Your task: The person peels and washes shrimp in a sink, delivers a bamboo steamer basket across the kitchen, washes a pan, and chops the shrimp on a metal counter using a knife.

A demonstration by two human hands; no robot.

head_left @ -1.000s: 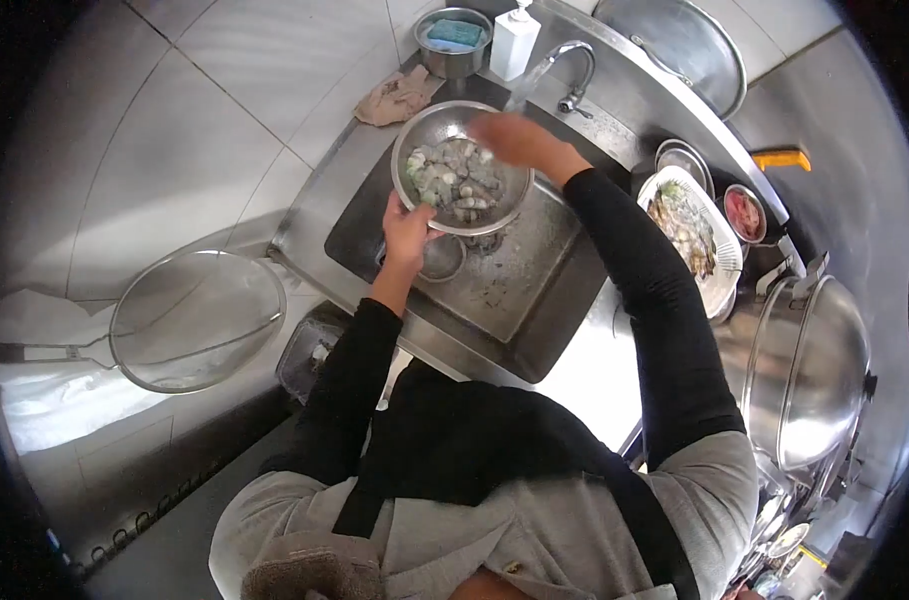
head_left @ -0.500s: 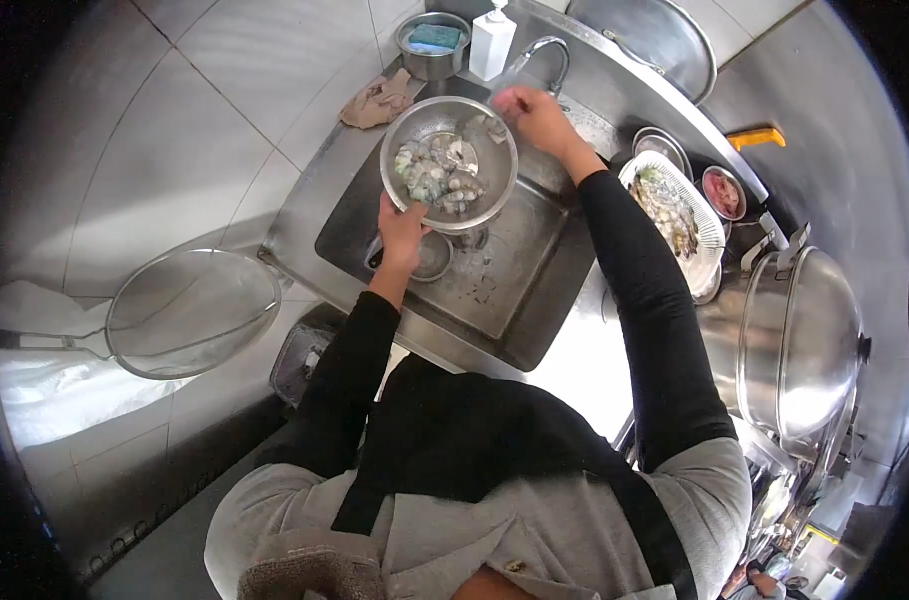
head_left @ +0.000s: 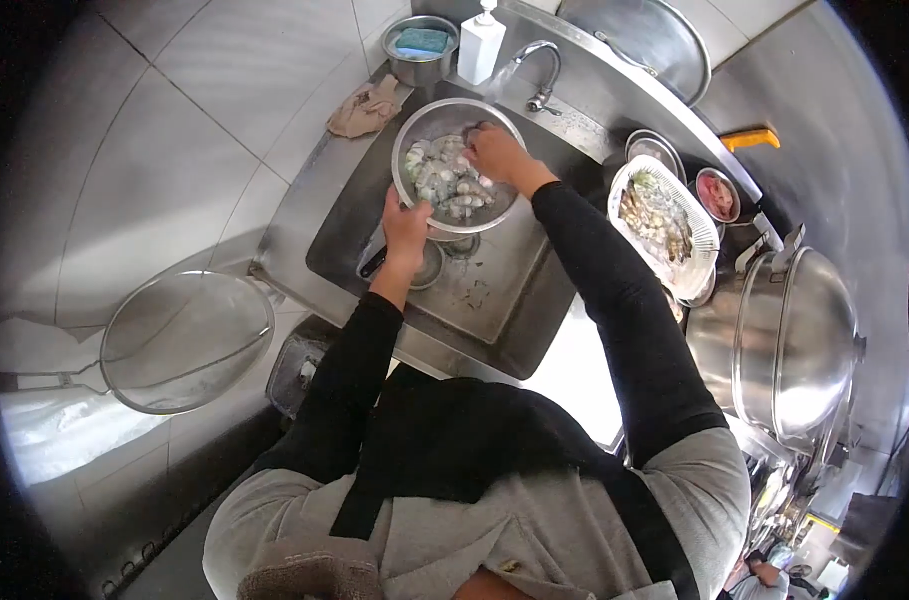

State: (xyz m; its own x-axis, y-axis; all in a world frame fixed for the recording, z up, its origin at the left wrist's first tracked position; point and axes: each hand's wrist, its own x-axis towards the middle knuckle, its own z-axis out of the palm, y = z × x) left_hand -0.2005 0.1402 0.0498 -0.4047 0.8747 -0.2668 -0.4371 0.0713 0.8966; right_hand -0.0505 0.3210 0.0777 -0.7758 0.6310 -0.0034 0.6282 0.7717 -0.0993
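A steel bowl (head_left: 509, 205) of peeled shrimp (head_left: 436, 182) is over the sink (head_left: 504, 325). My left hand (head_left: 406, 232) grips its lower left rim, fingers underneath and out of sight. Inside the bowl's right part is my right hand (head_left: 496, 155), its fingers curled down at the shrimp; what they pinch is hidden. Water runs from the faucet (head_left: 542, 75) just behind the bowl. Below it in the sink lie a small round strainer (head_left: 429, 268) and a black handle (head_left: 373, 262).
To the right are a white basket (head_left: 702, 240) of shrimp, a small bowl of pink pieces (head_left: 716, 195) and a large lidded pot (head_left: 799, 340). A big mesh strainer (head_left: 187, 342) is at left. Behind the sink stand a sponge pot (head_left: 421, 65), a soap bottle (head_left: 481, 48) and a cloth (head_left: 364, 108).
My right hand has come back from near the faucet's stream, down into the bowl among the shrimp. My left hand has kept its hold on the rim.
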